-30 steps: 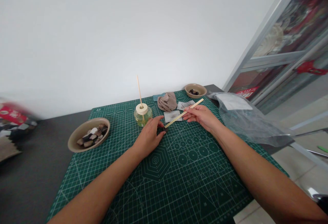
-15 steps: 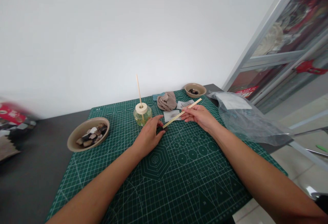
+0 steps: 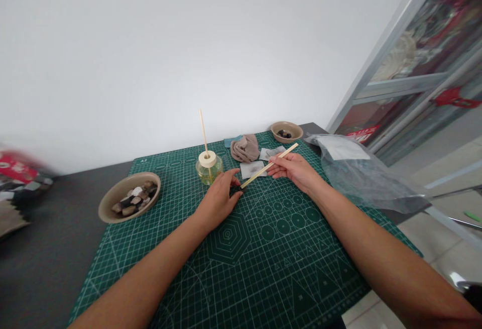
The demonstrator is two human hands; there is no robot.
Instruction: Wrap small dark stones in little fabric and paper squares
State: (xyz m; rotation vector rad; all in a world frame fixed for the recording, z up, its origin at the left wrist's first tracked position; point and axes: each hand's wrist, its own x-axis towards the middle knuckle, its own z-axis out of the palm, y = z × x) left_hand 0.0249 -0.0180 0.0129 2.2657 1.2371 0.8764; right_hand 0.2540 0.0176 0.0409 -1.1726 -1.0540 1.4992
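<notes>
My right hand [image 3: 291,169] pinches a pale wooden chopstick [image 3: 259,172], slanting down to the left; a second one pressed alongside it cannot be ruled out. Its lower tip meets a small dark stone [image 3: 238,189] on the green cutting mat. My left hand [image 3: 220,194] rests on the mat with fingers and thumb curled around that stone, which they largely hide. Just behind the left hand stands a glass bottle [image 3: 203,174] of yellowish liquid, with a round wooden lid [image 3: 207,158] and a thin stick [image 3: 204,130] upright through it.
At left sits a tan bowl [image 3: 105,203] of mixed stones; a smaller bowl [image 3: 297,134] at the back right holds dark stones. A bunched brown cloth [image 3: 244,149] and grey-stained white wipes [image 3: 253,170] lie behind my hands. A clear plastic bag [image 3: 361,181] covers the right edge.
The chopstick's tip has shifted very slightly to the right at the dark stone. Both hands otherwise keep nearly the same place.
</notes>
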